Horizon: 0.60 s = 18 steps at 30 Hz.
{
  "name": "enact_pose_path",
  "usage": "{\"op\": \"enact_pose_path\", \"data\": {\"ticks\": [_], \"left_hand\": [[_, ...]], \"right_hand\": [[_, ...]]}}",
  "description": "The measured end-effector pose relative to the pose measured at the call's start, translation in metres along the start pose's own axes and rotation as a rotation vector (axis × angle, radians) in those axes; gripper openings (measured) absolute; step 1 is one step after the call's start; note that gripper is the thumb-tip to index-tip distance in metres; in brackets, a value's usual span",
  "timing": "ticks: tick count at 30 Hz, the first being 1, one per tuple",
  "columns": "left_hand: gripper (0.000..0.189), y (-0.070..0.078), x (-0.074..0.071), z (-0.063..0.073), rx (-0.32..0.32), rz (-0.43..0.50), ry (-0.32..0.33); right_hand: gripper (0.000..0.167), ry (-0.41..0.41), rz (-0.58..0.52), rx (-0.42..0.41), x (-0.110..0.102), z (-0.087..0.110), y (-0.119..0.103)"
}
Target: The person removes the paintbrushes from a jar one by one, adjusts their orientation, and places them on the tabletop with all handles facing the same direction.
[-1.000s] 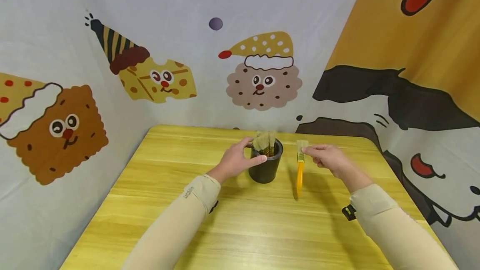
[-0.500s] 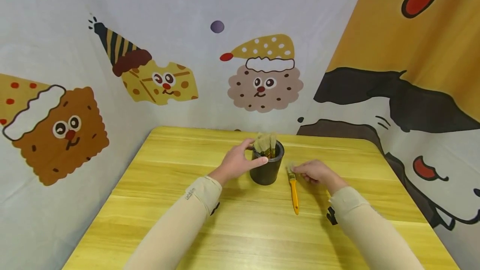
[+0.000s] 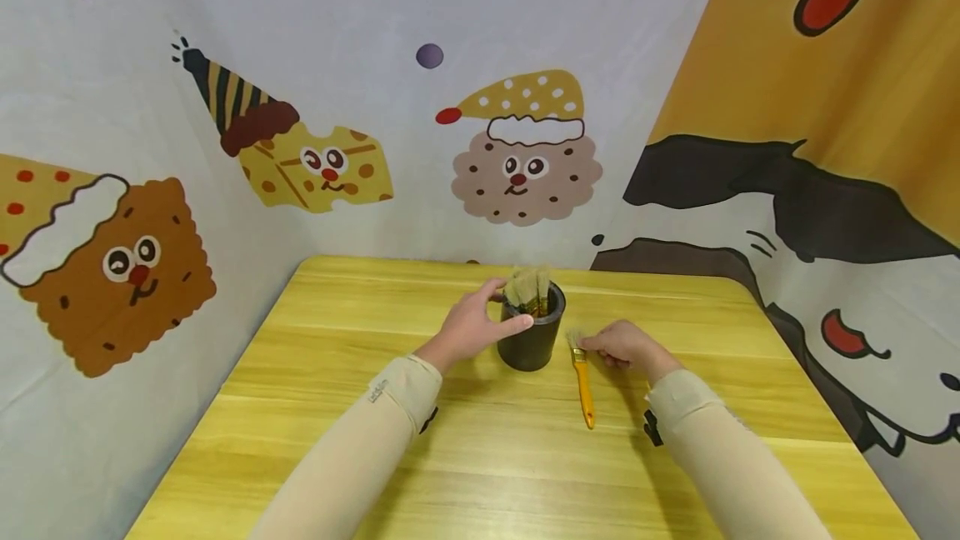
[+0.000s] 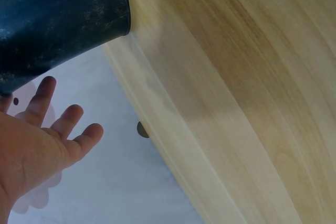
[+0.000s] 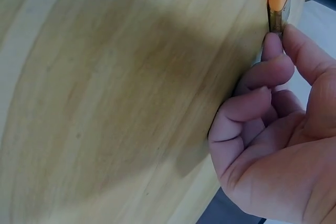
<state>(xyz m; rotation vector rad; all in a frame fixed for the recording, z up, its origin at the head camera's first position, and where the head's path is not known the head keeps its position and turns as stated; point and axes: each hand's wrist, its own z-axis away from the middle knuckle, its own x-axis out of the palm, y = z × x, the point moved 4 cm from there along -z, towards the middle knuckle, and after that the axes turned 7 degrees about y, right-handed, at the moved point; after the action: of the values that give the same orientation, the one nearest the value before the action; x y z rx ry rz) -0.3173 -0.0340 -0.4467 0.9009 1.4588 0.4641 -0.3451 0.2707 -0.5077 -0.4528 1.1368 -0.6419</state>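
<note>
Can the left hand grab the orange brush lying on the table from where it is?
Probably not easily. The left hand grips the black cup, which stands between it and the orange brush; the right hand already pinches the brush near its bristles.

Cup (image 3: 532,338) standing on the table (image 3: 375,457), toward its far middle, with brushes (image 3: 528,288) upright inside. Left hand (image 3: 474,326) against the cup's left side. One more brush (image 3: 580,375) flat on the table just right of the cup, bristles toward the far edge, handle toward the near. Right hand (image 3: 626,345) at that brush's bristle end, on its right. Curtain (image 3: 420,107) behind the table and on both sides.
</note>
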Motion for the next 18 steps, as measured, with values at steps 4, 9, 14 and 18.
{"op": "enact_pose_path", "data": {"ticks": [4, 9, 14, 18], "left_hand": [[0.093, -0.0001, 0.0005, 0.0008, -0.008, 0.016, -0.004], [0.093, -0.0020, 0.0012, -0.0003, -0.006, 0.035, 0.000], [0.093, -0.0034, 0.0024, -0.0014, -0.006, 0.044, 0.000], [0.093, -0.0036, 0.0024, -0.0012, -0.004, 0.045, 0.000]], "right_hand": [[0.054, -0.015, -0.014, -0.005, 0.0004, 0.0027, 0.0006], [0.052, -0.013, -0.026, -0.010, 0.0012, 0.0026, 0.0011], [0.050, -0.009, -0.037, -0.007, 0.0014, 0.0029, 0.0017], [0.049, -0.013, -0.048, -0.006, 0.0016, 0.0034, 0.0014]]}}
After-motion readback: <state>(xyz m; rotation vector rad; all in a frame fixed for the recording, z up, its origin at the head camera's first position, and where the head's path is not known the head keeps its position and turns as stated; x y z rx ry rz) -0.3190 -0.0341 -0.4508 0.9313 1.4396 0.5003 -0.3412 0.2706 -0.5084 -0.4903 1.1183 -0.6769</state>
